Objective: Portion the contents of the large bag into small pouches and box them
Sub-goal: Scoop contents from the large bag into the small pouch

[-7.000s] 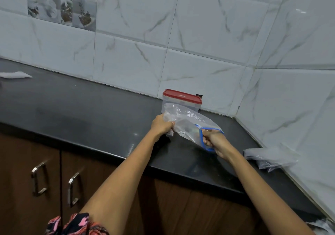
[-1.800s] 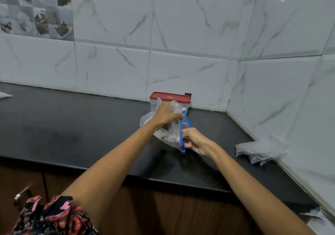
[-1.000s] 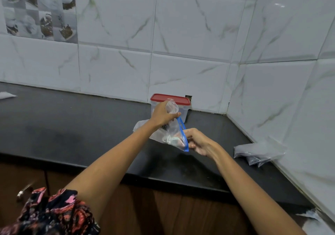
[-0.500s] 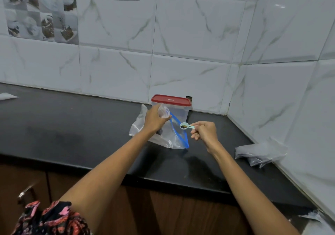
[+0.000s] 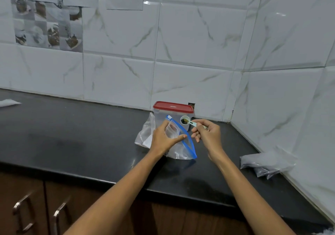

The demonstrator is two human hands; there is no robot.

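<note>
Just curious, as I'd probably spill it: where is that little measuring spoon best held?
By the far end of its handle, from the right, as the right hand pinches the measuring spoon. The bowl, with its brown contents, faces up, so a level handle keeps them in.

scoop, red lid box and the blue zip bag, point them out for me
scoop (image 5: 184, 121), head view, on its round bowl holding dark contents
red lid box (image 5: 173, 107), head view, on the red lid's top
blue zip bag (image 5: 188, 143), head view, on the blue zip strip
</note>
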